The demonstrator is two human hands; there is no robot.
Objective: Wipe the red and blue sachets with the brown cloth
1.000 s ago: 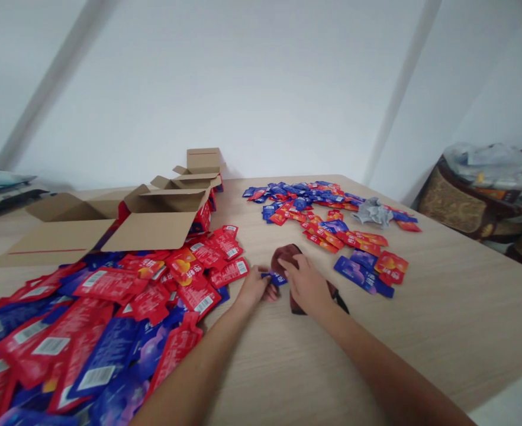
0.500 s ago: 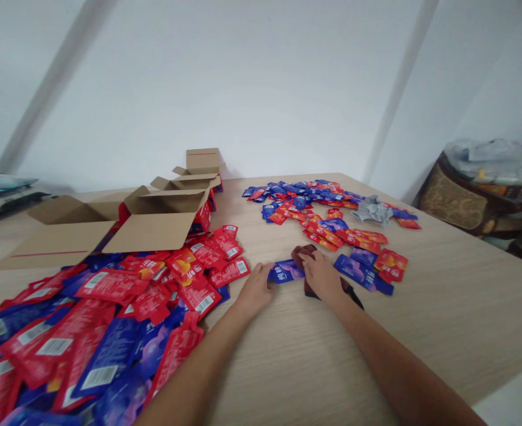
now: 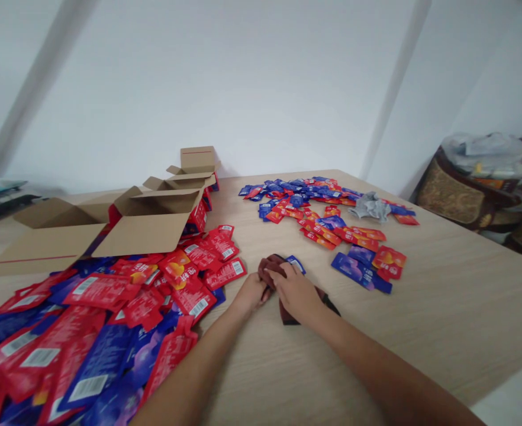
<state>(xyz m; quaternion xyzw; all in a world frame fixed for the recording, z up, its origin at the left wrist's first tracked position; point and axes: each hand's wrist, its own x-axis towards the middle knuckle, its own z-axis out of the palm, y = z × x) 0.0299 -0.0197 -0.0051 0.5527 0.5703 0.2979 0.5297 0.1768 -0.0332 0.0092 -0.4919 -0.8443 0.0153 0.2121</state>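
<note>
My right hand (image 3: 297, 289) is closed on a brown cloth (image 3: 272, 265) and presses it over a blue sachet (image 3: 296, 264). Only the sachet's far end shows beyond the fingers; the rest lies under the cloth and hand. At the left end of the cloth, my left hand (image 3: 251, 292) has its fingers pinched together around the sachet's hidden near end. More brown cloth with a black strap-like edge (image 3: 331, 304) sticks out below and right of my right hand. To the left spreads a big heap of red and blue sachets (image 3: 96, 325).
Open cardboard boxes (image 3: 143, 234) stand in a row behind the left heap. A second spread of red and blue sachets (image 3: 300, 192) covers the table's far side, with a crumpled grey cloth (image 3: 370, 207) among them. Nearer right lie several blue and red sachets (image 3: 362, 269). A patterned chair (image 3: 450, 186) holds plastic bags.
The brown cloth and my right hand have moved left over the blue sachet, up to my left hand. Most of the sachet, visible before, is now covered. The view has shifted slightly.
</note>
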